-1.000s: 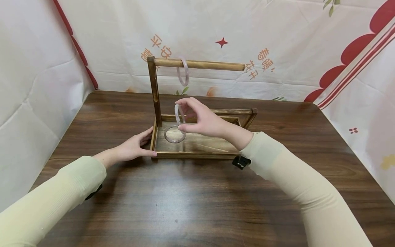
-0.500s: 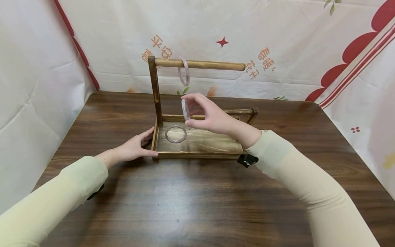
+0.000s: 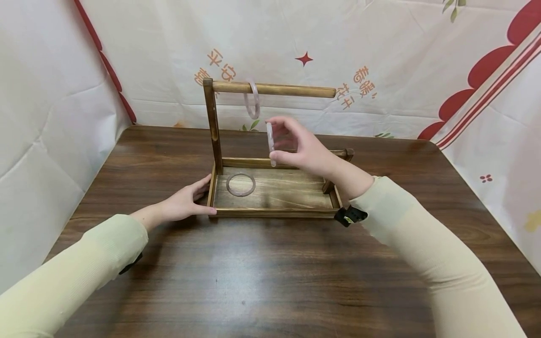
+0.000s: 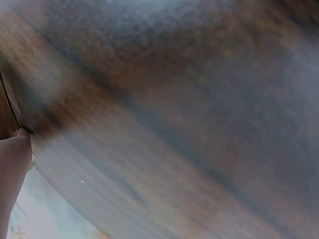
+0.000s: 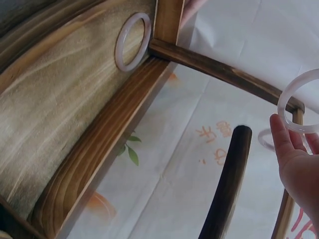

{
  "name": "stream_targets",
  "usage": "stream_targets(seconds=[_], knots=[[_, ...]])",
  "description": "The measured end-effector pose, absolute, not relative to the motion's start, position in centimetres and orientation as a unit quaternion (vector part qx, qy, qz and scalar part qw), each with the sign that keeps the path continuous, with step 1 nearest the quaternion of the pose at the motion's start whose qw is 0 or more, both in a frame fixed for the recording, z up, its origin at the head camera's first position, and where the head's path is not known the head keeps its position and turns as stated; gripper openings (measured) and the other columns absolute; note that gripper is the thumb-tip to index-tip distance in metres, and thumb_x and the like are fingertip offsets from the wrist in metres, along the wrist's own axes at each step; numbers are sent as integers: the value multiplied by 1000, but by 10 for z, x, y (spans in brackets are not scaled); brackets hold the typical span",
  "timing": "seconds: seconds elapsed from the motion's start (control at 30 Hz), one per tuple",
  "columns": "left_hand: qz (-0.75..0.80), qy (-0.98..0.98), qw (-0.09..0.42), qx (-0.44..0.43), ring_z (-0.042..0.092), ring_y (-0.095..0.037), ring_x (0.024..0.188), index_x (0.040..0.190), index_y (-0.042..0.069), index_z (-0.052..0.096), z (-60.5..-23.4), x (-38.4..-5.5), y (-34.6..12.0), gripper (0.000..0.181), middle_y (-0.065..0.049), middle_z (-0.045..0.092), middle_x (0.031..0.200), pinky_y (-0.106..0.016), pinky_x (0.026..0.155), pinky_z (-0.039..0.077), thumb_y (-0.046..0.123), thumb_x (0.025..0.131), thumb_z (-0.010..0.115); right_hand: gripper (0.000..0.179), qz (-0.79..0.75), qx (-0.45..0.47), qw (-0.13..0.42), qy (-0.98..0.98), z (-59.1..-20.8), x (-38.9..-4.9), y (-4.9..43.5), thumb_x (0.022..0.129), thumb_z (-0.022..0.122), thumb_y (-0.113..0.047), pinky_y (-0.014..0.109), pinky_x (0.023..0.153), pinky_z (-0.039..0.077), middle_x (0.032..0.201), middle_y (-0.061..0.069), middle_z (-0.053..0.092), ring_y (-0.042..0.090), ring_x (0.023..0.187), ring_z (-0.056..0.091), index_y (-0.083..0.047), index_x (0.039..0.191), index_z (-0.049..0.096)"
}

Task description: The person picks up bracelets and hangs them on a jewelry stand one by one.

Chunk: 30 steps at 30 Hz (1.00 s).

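My right hand (image 3: pixel 308 148) pinches a pale bangle (image 3: pixel 270 138) between thumb and fingertips, upright and edge-on, above the tray of a wooden bangle stand (image 3: pixel 274 212). In the right wrist view that held bangle (image 5: pixel 282 107) shows as a ring at the fingertips. A pinkish bangle (image 3: pixel 256 103) hangs on the stand's upper bar (image 3: pixel 296 89), left of the held one. Another bangle (image 3: pixel 241 195) lies flat inside the tray's left part. My left hand (image 3: pixel 179 204) rests against the tray's left end, thumb at the front corner, fingers along the side.
The stand's left post (image 3: pixel 211 126) carries the upper bar, whose right end is free. A lower bar (image 3: pixel 350 154) at the right is partly hidden by my right hand. Brown wood-grain table (image 3: pixel 253 272) lies in front; a printed cloth (image 3: pixel 401 70) hangs behind.
My right hand has moved right and upward with its bangle, away from the one lying in the tray. The bangle has turned more edge-on. My left hand stays at the tray.
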<state>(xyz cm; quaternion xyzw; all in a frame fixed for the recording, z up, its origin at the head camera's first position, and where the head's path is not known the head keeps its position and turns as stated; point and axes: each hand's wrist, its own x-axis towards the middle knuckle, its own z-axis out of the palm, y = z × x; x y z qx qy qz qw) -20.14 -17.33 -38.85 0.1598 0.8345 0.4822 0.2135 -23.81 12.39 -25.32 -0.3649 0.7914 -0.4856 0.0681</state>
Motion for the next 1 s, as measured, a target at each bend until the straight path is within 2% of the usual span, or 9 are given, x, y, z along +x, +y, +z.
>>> stream_targets(seconds=[0.13, 0.3, 0.53, 0.8, 1.0], knots=[[484, 834, 212, 160, 19, -39, 141, 151, 4, 1, -389, -201, -173, 99, -23, 10, 155, -51, 115, 22, 25, 84, 71, 59, -487, -356, 66, 795, -249, -240, 131, 84, 60, 7, 38, 99, 45, 117, 18, 45, 22, 106, 50, 8, 136, 33], [483, 835, 212, 158, 20, -39, 141, 151, 5, 1, -389, -201, -173, 99, -24, 12, 155, -51, 115, 22, 25, 84, 71, 56, -494, -351, 56, 794, -247, -243, 139, 84, 57, 9, 31, 97, 45, 115, 17, 45, 13, 103, 48, 7, 135, 35], [482, 836, 213, 154, 20, -40, 141, 151, 5, 0, -389, -200, -173, 99, -24, 12, 155, -51, 114, 23, 26, 85, 70, 56, -502, -341, 42, 794, -246, -245, 148, 84, 57, 7, 22, 92, 45, 113, 12, 46, 12, 101, 48, 7, 135, 36], [485, 834, 210, 156, 20, -40, 141, 151, 4, 1, -390, -200, -173, 99, -24, 12, 155, -51, 114, 23, 25, 84, 71, 54, -516, -331, 36, 789, -244, -249, 159, 84, 56, 9, 18, 89, 46, 109, 0, 47, 11, 102, 49, 9, 134, 36], [488, 832, 213, 154, 20, -40, 141, 151, 5, 0, -389, -200, -173, 99, -24, 12, 155, -51, 115, 23, 24, 84, 71, 52, -521, -319, 36, 791, -241, -249, 167, 86, 55, 6, 17, 88, 46, 111, 4, 46, 12, 102, 48, 8, 134, 35]])
